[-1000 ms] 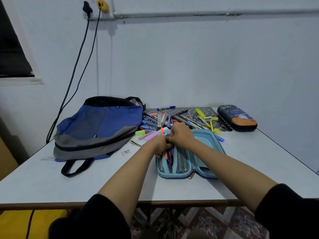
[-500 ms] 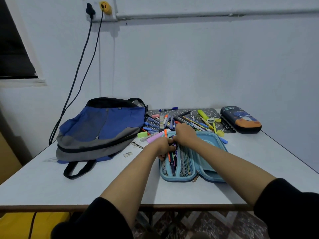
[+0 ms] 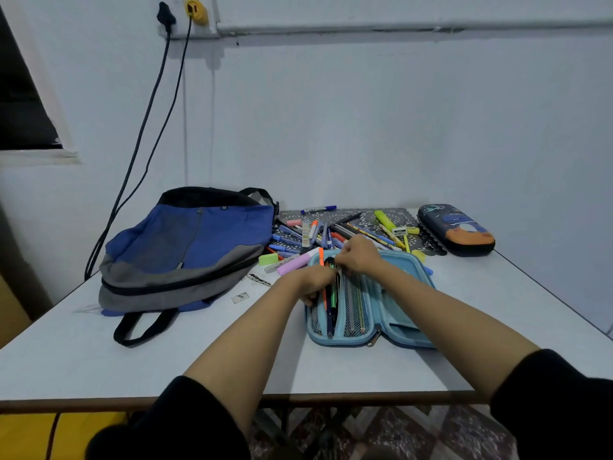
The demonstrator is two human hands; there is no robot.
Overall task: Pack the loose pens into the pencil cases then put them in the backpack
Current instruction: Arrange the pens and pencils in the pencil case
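- Your left grip (image 3: 311, 282) is curled round the left wall of the blue pencil case (image 3: 341, 341), with the thumb low on the outer side. This appears to brace the case so it does not slide on the smooth white tabletop (image 3: 166, 360).
- Your right grip (image 3: 360, 257) is curled over the far ends of the pens (image 3: 331, 300) in the left half of the case, and the fingertips pinch them. The hand hides how many it holds.
- The blue pencil case lies open flat like a book at the front middle of the tabletop. Opened this way, both halves face up for loading.
- The case is a moulded, semi-rigid shell with rounded corners. A mesh pocket (image 3: 353, 310) covers thin pencils, and a metal zip pull (image 3: 373, 338) hangs at the near rim.
- The loose pens (image 3: 331, 232) lie heaped on a patterned mat (image 3: 365, 215) just behind the case, within short reach. Their barrels are slim, smooth plastic, so expect them to roll.
- A lilac highlighter (image 3: 293, 265) and a green eraser (image 3: 268, 259) lie just left of the case.
- The dark pencil case (image 3: 456, 229) sits zipped at the far right. It has a hard, glossy, domed shell.
- The backpack (image 3: 189, 250) lies slumped on the left. It is soft blue and grey fabric.
- Most pens remain outside the cases, so the packing is judged to be at an early stage.
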